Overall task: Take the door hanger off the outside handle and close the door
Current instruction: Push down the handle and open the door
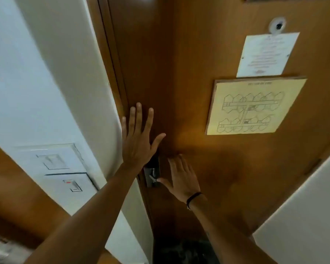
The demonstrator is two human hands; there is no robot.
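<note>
Both hands lay flat against the inside face of the wooden door [189, 73], which stood flush against its frame [111, 54] along the left edge. The left hand [138, 141] was pressed palm-down near the door's latch edge, its fingers [137, 119] spread and pointing toward twelve o'clock, the thumb splayed out toward two o'clock. The little finger lay beside the seam between door and frame. The right hand [181, 178] rested lower, at about five o'clock from the left one, also open and empty, fingers loosely spread and pointing up, thumb reaching toward nine o'clock. A dark band [193, 197] circled the right wrist.

Between the two hands, just below the left wrist and touching the right thumb's tip, sat the metal lock plate [151, 175] with a small latch; its details were blurred. No door hanger showed anywhere in view, and neither hand held one.

At two o'clock from the hands a yellowish floor-plan board [255, 106] was fixed to the door, showing outlined rooms along a corridor; its heading line was too faint to read. Above it hung a white notice sheet [267, 54] with several lines of print, illegible. A peephole [277, 25] sat above that. On the white wall at nine o'clock was a switch panel [61, 168] with a small red mark.
</note>
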